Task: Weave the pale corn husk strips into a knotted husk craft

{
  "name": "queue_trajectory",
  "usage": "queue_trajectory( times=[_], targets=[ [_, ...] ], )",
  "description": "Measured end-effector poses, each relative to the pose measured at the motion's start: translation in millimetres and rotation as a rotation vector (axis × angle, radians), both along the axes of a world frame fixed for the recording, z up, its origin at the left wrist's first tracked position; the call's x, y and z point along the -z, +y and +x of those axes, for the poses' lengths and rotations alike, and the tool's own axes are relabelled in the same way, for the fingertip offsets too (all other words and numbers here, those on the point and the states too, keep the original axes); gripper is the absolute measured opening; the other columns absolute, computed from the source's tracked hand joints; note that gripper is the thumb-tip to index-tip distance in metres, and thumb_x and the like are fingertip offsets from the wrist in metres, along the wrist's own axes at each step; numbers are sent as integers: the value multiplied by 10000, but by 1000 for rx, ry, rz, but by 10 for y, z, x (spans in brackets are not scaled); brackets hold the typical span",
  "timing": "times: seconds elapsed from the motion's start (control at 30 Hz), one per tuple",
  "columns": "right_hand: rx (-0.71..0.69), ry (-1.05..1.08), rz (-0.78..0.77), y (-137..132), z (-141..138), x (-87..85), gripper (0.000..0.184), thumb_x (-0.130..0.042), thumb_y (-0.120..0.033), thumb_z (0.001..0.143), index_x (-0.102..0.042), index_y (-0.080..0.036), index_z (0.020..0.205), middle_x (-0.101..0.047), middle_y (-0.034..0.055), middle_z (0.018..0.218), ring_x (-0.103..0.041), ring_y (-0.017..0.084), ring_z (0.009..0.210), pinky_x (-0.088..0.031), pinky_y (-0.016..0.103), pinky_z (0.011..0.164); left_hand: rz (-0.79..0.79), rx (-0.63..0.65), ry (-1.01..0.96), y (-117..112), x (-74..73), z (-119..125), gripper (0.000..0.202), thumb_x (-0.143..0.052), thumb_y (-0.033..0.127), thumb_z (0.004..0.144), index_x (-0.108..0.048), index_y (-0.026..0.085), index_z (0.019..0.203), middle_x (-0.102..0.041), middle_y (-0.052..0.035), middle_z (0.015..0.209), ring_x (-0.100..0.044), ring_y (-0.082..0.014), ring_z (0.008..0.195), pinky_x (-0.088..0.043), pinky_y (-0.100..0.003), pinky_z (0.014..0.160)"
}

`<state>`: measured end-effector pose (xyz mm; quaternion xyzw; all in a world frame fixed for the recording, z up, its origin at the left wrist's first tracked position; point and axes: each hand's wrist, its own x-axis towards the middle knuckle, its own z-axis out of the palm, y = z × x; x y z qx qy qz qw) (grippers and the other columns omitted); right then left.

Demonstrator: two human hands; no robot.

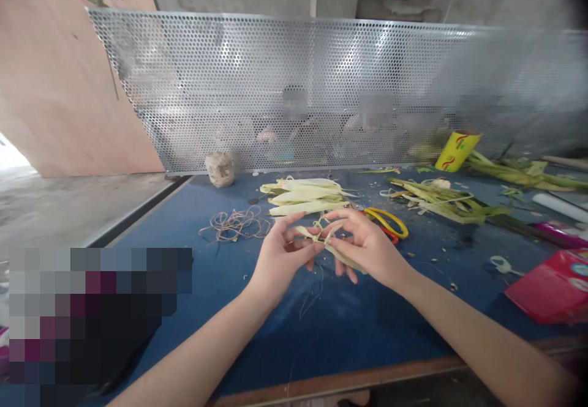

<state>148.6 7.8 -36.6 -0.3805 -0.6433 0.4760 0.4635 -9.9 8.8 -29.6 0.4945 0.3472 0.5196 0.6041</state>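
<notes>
Both my hands meet above the blue table (349, 327), pinching thin pale strips of corn husk (321, 235). My left hand (282, 254) curls its fingers round one end of the strips. My right hand (362, 245) grips the other end, with a longer strip hanging below its palm. A pile of pale husk leaves (305, 196) lies just beyond my hands. Yellow-handled scissors (390, 220) rest on the table right of my right hand.
A tangle of brown twine (236, 223) lies to the left, and a twine ball (220, 168) by the perforated metal screen (321, 89). Green husks (441, 202), a yellow tube (457, 150) and a red packet (554, 287) sit at right. People sit behind the screen.
</notes>
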Motion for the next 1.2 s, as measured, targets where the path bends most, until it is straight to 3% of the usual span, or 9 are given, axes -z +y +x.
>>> queue_trajectory(
  times=[0.13, 0.23, 0.37, 0.5, 0.6, 0.7, 0.87, 1.03, 1.2],
  targets=[
    [-31, -159, 175, 7, 50, 39, 404, -517, -156, 786, -456, -302, 1159, -457, 59, 1135, -601, 86, 571, -500, 193, 355, -148, 39, -62, 8, -25, -20, 593, -745, 123, 564, -467, 145, 1087, -645, -9, 823, -483, -23, 437, -371, -173, 401],
    [-39, -335, 416, 22, 86, 55, 393, -506, -103, 783, -537, -301, 1121, -430, 60, 1165, -578, 89, 654, -522, 220, 475, -179, 49, -85, 23, -37, -34, 609, -760, 122, 542, -468, 143, 1077, -637, 13, 745, -483, -29, 428, -358, -170, 393],
    [95, -440, 714, 39, 126, 44, 233, -564, -134, 781, -622, -255, 972, -483, 55, 1080, -541, 95, 674, -493, 256, 593, -135, 46, -43, 25, -34, -32, 583, -744, 122, 563, -461, 143, 1072, -642, -26, 841, -535, -59, 497, -378, -176, 390],
    [177, -452, 822, 51, 142, 32, 72, -619, -180, 758, -632, -207, 824, -537, 40, 890, -531, 124, 723, -441, 247, 610, -30, 52, 9, 14, -25, -19, 586, -724, 103, 571, -441, 146, 1082, -633, -26, 814, -587, -112, 573, -410, -188, 384],
    [143, -415, 674, 57, 120, 26, 95, -625, -239, 754, -582, -175, 698, -525, 9, 702, -491, 112, 620, -400, 230, 550, 29, 77, 45, 10, -17, -14, 580, -707, 101, 591, -423, 151, 1095, -624, -14, 794, -563, -95, 521, -434, -201, 386],
    [64, -380, 330, 69, 94, 23, 225, -595, -334, 767, -532, -164, 634, -468, -26, 566, -424, 89, 502, -352, 219, 481, 83, 68, 74, 9, -9, -13, 580, -693, 106, 616, -396, 148, 1112, -617, -11, 779, -535, -81, 502, -452, -206, 394],
    [-136, -264, -64, 112, 90, 49, 341, -530, -467, 778, -597, -141, 707, -476, -27, 531, -387, 70, 450, -298, 210, 437, 115, 100, 65, 9, 5, -3, 574, -677, 94, 626, -374, 154, 1111, -607, -22, 789, -571, -117, 590, -457, -193, 384],
    [-118, -97, -145, 124, 65, 86, 381, -602, -449, 729, -607, -144, 958, -457, -43, 531, -359, 63, 445, -268, 206, 426, 129, 72, 23, 5, 17, 12, 686, -680, 81, 609, -279, 201, 1153, -572, 1, 795, -570, -126, 599, -463, -196, 358],
    [-10, -45, -133, 114, 38, 97, 304, -662, -403, 680, -590, -152, 836, -499, -32, 574, -357, 56, 454, -251, 210, 434, 130, 34, 38, -12, 16, 18, 706, -681, 95, 606, -279, 223, 1172, -528, 4, 825, -576, -131, 634, -479, -194, 369]
  ],
)
